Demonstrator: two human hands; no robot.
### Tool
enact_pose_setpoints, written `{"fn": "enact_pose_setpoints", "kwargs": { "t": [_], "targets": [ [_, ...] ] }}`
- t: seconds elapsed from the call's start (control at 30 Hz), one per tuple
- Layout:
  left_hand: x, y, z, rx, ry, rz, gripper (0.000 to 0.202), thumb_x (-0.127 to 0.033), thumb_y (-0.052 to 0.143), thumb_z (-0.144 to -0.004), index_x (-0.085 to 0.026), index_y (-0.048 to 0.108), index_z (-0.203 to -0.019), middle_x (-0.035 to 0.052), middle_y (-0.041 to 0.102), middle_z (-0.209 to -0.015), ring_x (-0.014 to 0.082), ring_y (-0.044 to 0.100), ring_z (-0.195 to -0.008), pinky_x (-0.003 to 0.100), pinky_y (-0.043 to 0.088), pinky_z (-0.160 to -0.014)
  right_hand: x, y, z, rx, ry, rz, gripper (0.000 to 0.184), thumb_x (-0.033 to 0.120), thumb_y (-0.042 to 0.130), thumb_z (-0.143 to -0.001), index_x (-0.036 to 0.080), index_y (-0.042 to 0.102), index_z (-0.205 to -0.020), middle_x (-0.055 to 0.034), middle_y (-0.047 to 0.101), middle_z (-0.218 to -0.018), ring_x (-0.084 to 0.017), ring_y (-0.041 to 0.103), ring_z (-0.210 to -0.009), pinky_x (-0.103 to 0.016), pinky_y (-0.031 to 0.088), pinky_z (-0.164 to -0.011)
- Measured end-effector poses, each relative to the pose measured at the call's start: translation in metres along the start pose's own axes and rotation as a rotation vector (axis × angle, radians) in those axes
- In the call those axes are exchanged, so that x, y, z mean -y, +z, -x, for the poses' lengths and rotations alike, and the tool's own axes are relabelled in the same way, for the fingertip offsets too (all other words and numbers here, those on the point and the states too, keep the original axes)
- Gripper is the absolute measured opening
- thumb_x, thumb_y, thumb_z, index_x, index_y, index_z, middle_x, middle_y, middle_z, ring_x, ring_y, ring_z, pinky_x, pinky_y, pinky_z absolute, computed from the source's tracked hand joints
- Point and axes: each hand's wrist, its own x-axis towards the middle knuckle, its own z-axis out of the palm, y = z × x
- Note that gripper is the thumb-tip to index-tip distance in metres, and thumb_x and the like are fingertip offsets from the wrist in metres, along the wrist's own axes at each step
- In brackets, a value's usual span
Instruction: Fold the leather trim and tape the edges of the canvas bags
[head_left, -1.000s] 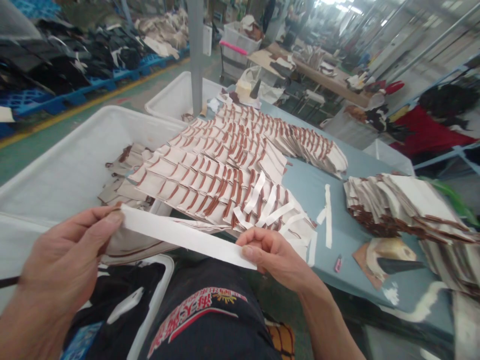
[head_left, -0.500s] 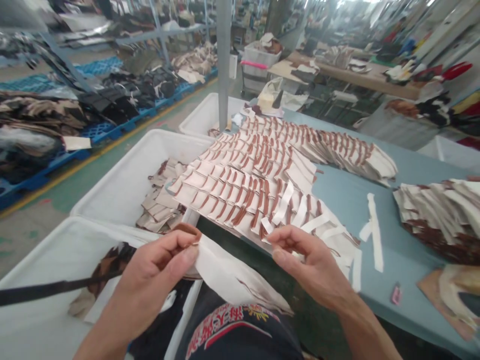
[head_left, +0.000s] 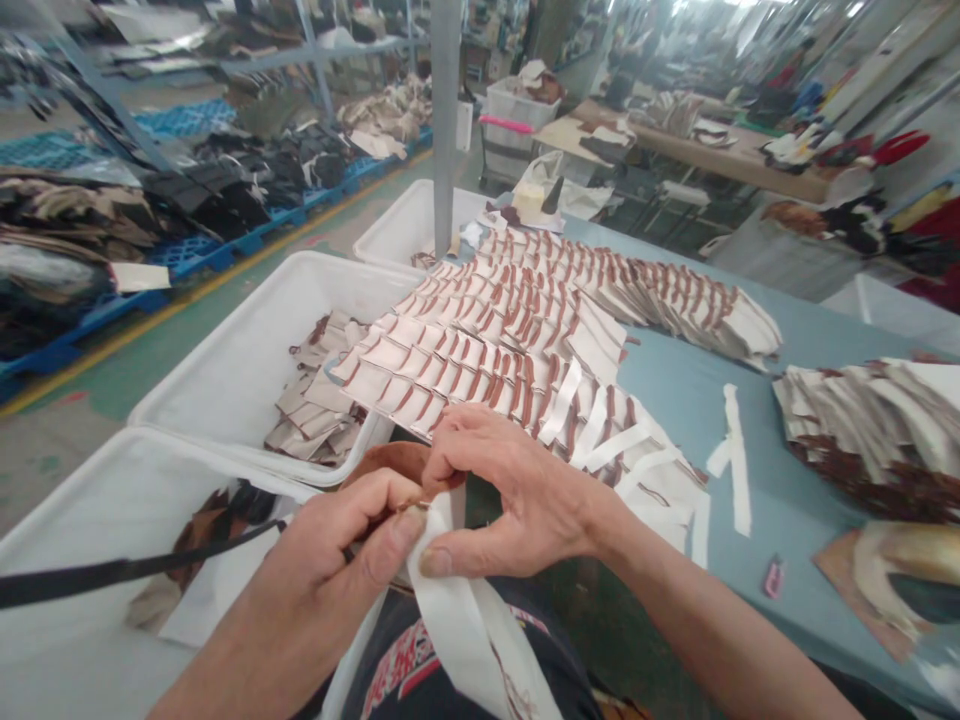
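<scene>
A curved leather piece (head_left: 397, 458), brown on one face and pale on the other, is in both hands above my lap. My left hand (head_left: 315, 570) pinches its edge between thumb and bent forefinger. My right hand (head_left: 510, 490) meets it there, fingers curled over the edge and thumb pressed on the pale side. A short white strip (head_left: 448, 508) shows between the hands; whether it is separate from the piece I cannot tell. The pale tail (head_left: 472, 640) hangs towards my lap, loose threads near its end.
Overlapping rows of pale, brown-edged pieces (head_left: 465, 340) cover part of the blue table (head_left: 675, 375). White strips (head_left: 735, 460) and a small pink object (head_left: 774, 577) lie there. A stack (head_left: 862, 440) sits at right. White bins (head_left: 225, 340) stand left, beside a metal post (head_left: 444, 130).
My right hand has moved left from the table edge to the piece in my left hand. The piece has turned, its brown curve now spread behind the hands and its pale tail hanging lower.
</scene>
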Motion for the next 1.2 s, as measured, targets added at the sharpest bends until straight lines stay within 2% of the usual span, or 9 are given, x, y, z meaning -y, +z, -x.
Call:
{"fn": "enact_pose_setpoints", "kwargs": {
  "t": [0.1, 0.2, 0.37, 0.63, 0.73, 0.9, 0.97, 1.07, 1.2],
  "targets": [
    [0.001, 0.002, 0.002, 0.030, -0.012, -0.043, 0.037, -0.043, 0.053, -0.106, -0.027, 0.068, -0.077, -0.0060, 0.067, -0.067, 0.0137, 0.058, -0.059, 0.022, 0.043, -0.056, 0.000, 0.000, 0.002, 0.020, 0.013, -0.018, 0.038, 0.046, 0.078, -0.094, 0.021, 0.056, -0.076, 0.0047, 0.051, -0.072, -0.015, 0.050, -0.072, -0.031, 0.037, -0.074],
    [0.002, 0.003, 0.004, 0.043, 0.008, -0.087, 0.037, -0.045, 0.052, -0.108, -0.027, 0.067, -0.079, -0.0066, 0.066, -0.066, 0.0137, 0.059, -0.059, 0.023, 0.043, -0.057, 0.002, 0.000, 0.004, 0.041, 0.058, -0.051, 0.034, 0.036, 0.071, -0.095, 0.021, 0.052, -0.072, 0.0054, 0.049, -0.069, -0.013, 0.048, -0.068, -0.030, 0.035, -0.071],
    [0.000, 0.007, 0.005, -0.003, 0.049, -0.133, 0.038, -0.046, 0.048, -0.111, -0.027, 0.065, -0.082, -0.0048, 0.068, -0.070, 0.0155, 0.062, -0.063, 0.025, 0.046, -0.063, 0.008, -0.005, 0.008, 0.072, 0.153, -0.018, 0.023, 0.034, 0.068, -0.095, 0.021, 0.060, -0.078, 0.0036, 0.056, -0.072, -0.014, 0.052, -0.071, -0.030, 0.036, -0.071],
    [0.002, 0.005, -0.009, 0.124, -0.032, 0.022, 0.040, -0.048, 0.054, -0.107, -0.025, 0.069, -0.078, -0.0033, 0.071, -0.071, 0.0159, 0.061, -0.063, 0.023, 0.050, -0.061, 0.010, -0.012, 0.015, 0.070, 0.311, -0.142, 0.003, 0.022, 0.064, -0.087, 0.021, 0.062, -0.087, 0.0029, 0.066, -0.082, -0.013, 0.057, -0.073, -0.026, 0.043, -0.071],
    [0.004, 0.005, -0.010, 0.127, -0.038, 0.047, 0.038, -0.048, 0.056, -0.106, -0.025, 0.071, -0.080, -0.0025, 0.073, -0.074, 0.0168, 0.064, -0.068, 0.022, 0.051, -0.063, 0.014, -0.012, 0.017, 0.015, 0.324, -0.135, 0.007, 0.021, 0.064, -0.088, 0.021, 0.064, -0.095, 0.0006, 0.070, -0.090, -0.015, 0.062, -0.079, -0.028, 0.047, -0.077],
    [0.007, 0.009, -0.006, 0.043, 0.003, 0.024, 0.030, -0.045, 0.059, -0.106, -0.028, 0.077, -0.088, -0.0052, 0.076, -0.075, 0.0154, 0.065, -0.066, 0.020, 0.051, -0.065, 0.029, -0.011, 0.023, -0.221, 0.383, -0.098, 0.011, 0.023, 0.065, -0.087, 0.021, 0.064, -0.098, -0.0023, 0.074, -0.096, -0.018, 0.065, -0.087, -0.031, 0.050, -0.084],
    [0.009, 0.011, -0.005, -0.010, 0.039, -0.011, 0.027, -0.044, 0.061, -0.105, -0.029, 0.078, -0.090, -0.0061, 0.074, -0.071, 0.0151, 0.060, -0.059, 0.020, 0.052, -0.064, 0.036, -0.006, 0.026, -0.243, 0.481, -0.082, 0.004, 0.024, 0.067, -0.088, 0.021, 0.064, -0.088, -0.0004, 0.072, -0.087, -0.017, 0.063, -0.081, -0.030, 0.048, -0.078],
    [0.011, 0.014, -0.006, -0.110, 0.105, -0.105, 0.025, -0.044, 0.063, -0.103, -0.030, 0.081, -0.093, -0.0060, 0.072, -0.068, 0.0157, 0.056, -0.054, 0.022, 0.053, -0.066, 0.044, 0.004, 0.028, -0.222, 0.614, -0.073, 0.007, 0.025, 0.071, -0.088, 0.021, 0.067, -0.083, 0.0014, 0.071, -0.079, -0.015, 0.062, -0.074, -0.028, 0.046, -0.072],
    [0.007, 0.016, -0.007, -0.212, 0.154, -0.184, 0.019, -0.038, 0.066, -0.098, -0.032, 0.083, -0.093, -0.0058, 0.081, -0.080, 0.0163, 0.068, -0.064, 0.021, 0.054, -0.073, 0.045, 0.015, 0.027, -0.267, 0.670, -0.073, 0.008, 0.027, 0.073, -0.088, 0.021, 0.069, -0.086, 0.0008, 0.071, -0.080, -0.015, 0.062, -0.074, -0.028, 0.046, -0.071]
  ]
}}
